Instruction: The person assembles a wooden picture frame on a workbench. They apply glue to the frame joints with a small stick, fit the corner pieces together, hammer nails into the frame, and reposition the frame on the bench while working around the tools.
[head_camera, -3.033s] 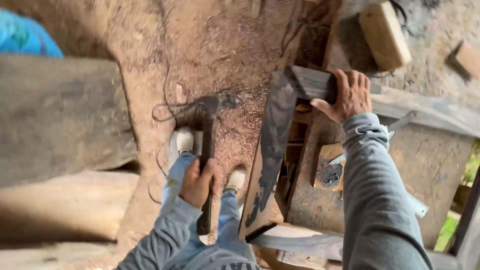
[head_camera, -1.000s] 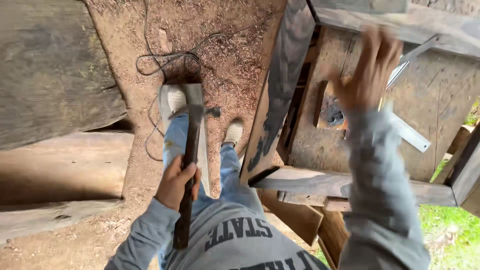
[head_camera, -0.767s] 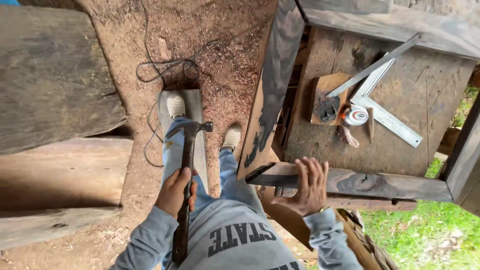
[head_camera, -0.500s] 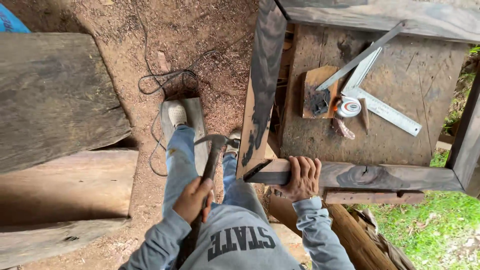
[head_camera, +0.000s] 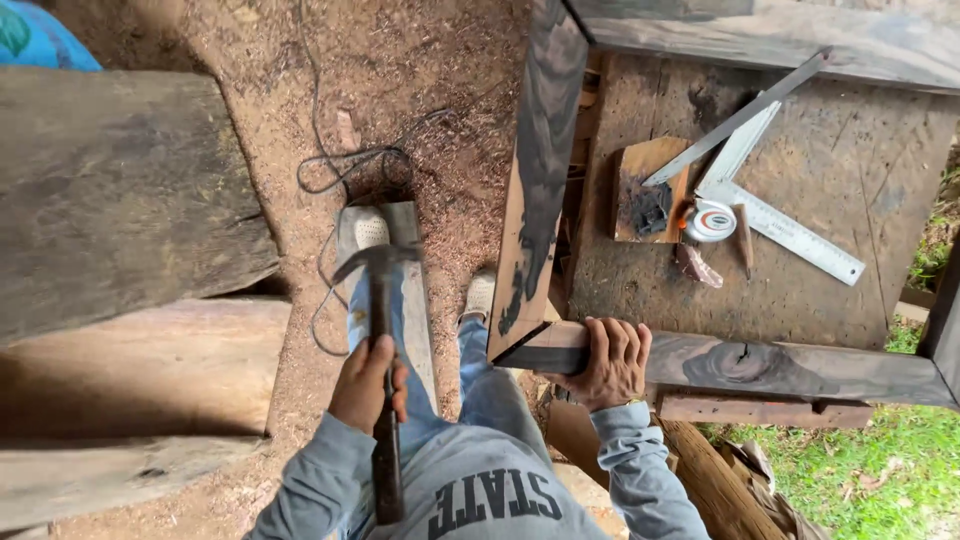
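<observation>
- L hand (head_camera: 368, 382): closed round the handle of a claw hammer (head_camera: 378, 380), approx. mid-shaft. Head of hammer points away from the person, above the knees; handle end runs back over the grey sweatshirt.
- R hand (head_camera: 608, 364): fingers wrapped over the top of a dark timber rail (head_camera: 790, 366), gripping it right beside the corner joint where an upright dark plank (head_camera: 540, 170) meets it.
- The rail forms the near edge of a rough workbench (head_camera: 800, 290); the plank stands along its left edge, tilted slightly.
- On the bench top, towards the far half: a metal framing square (head_camera: 790, 232), a second steel rule (head_camera: 740, 118) lying across it at an angle, a round tape measure (head_camera: 710, 221) touching the square, a small wood block (head_camera: 640, 180) w/ a dark item on it, just left of the tape.
- Pencil-like piece (head_camera: 744, 240) just right of the tape.
- Below the hammer: person's feet in pale shoes, one resting on a short board (head_camera: 415, 290) on sawdust-covered ground.
- Black cable (head_camera: 350, 170) looped on the ground beyond the board.
- Large weathered slabs (head_camera: 120, 200) to the left, well apart from both hands.
</observation>
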